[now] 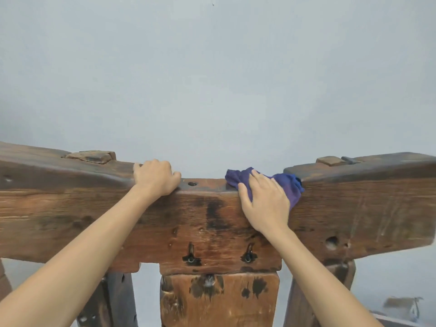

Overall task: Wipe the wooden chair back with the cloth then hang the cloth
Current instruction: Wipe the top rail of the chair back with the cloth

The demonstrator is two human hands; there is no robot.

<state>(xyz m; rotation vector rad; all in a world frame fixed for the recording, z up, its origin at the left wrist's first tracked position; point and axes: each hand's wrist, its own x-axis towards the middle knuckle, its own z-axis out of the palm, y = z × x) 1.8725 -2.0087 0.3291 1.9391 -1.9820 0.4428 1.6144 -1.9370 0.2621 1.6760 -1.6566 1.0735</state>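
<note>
- The dark, worn wooden chair back [212, 220] fills the lower half of the view: a thick horizontal top rail with nail holes, dark stains and scratches, standing in front of a plain pale grey wall [212, 79].
- Below the rail, a broad central wooden slat [219, 300] and two darker side posts run downward.
- The crumpled blue-purple cloth [286, 185] lies on the rail's top edge, right of centre, draped a little way down the front face, just beside the raised right-hand part of the rail.
- The right hand [264, 199] lies flat on the cloth with fingers spread, pressing it against the top edge and front face; the thumb points toward the rail's centre.
- The left hand [155, 177] grips the rail's top edge left of centre, fingers curled over the far side, holding bare wood only.
- Both hands are apart, with a small round hole [192, 184] in the rail's top between them.
</note>
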